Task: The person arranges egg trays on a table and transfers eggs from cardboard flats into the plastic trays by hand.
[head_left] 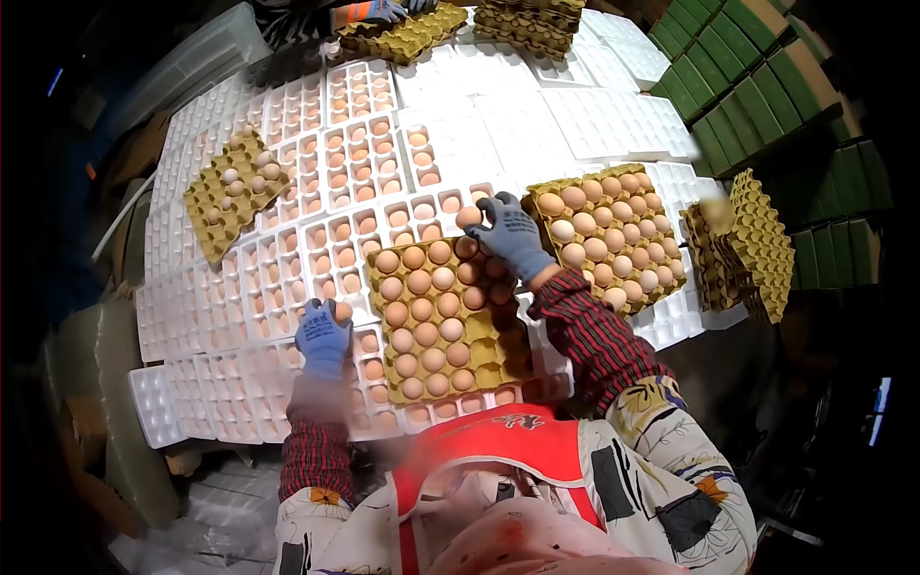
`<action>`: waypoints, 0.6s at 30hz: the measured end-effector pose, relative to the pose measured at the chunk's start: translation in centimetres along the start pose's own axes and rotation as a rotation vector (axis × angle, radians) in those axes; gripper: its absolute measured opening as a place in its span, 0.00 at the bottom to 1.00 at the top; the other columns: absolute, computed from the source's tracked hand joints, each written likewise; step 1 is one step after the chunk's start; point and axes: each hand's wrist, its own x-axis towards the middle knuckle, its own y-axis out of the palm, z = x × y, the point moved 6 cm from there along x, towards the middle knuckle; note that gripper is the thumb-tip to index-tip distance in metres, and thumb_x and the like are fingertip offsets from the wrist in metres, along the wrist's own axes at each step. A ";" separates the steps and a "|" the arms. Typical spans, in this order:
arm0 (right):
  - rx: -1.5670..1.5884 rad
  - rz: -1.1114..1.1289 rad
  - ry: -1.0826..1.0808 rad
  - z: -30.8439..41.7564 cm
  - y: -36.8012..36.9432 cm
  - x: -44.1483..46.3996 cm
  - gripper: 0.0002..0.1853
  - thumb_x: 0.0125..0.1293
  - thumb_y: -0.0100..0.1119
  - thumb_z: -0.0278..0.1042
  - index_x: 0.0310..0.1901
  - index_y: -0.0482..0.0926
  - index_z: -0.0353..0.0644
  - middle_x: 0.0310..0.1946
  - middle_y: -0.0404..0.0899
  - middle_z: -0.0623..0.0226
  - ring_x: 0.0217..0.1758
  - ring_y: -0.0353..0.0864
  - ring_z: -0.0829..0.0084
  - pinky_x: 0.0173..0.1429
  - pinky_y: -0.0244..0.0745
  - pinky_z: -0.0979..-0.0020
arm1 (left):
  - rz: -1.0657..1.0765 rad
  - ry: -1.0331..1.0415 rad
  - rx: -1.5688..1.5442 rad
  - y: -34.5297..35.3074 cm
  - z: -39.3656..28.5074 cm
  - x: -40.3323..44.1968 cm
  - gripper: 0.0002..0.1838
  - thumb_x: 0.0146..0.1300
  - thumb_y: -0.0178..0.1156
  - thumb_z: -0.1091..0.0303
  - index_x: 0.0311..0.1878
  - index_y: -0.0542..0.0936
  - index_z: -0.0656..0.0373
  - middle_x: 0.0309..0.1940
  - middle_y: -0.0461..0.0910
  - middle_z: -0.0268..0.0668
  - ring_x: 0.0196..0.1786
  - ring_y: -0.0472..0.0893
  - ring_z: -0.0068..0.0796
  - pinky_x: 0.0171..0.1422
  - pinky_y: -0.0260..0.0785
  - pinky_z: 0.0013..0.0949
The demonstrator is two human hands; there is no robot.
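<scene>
My right hand (513, 235), in a blue-grey glove, has its fingertips curled round an egg (469, 217). It is over the far edge of a yellow pulp egg tray (496, 356), mostly filled with brown eggs, with several bare cups at its near right. My left hand (324, 337), gloved too, is closed at an egg (342, 311) by its fingertips, above a white foam tray (359, 414). Part of that egg is hidden by the fingers. Beside my right forearm lies another pulp tray full of eggs (594, 251).
White foam trays (479, 125) cover the table, many with eggs. A partly filled pulp tray (211, 216) lies left. Stacked pulp trays (762, 244) stand right, near green cartons (757, 105). Across the table, a co-worker's gloved hand (385, 11) is at another pulp tray (407, 36).
</scene>
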 end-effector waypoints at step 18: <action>-0.096 -0.161 0.115 -4.2 8.1 12.5 0.17 0.66 0.52 0.41 0.54 0.82 0.53 0.55 0.80 0.66 0.62 0.74 0.61 0.69 0.62 0.58 | 0.199 0.103 -1.249 -0.8 -10.0 11.0 0.27 0.64 0.67 0.63 0.63 0.75 0.65 0.57 0.79 0.40 0.57 0.78 0.29 0.62 0.70 0.33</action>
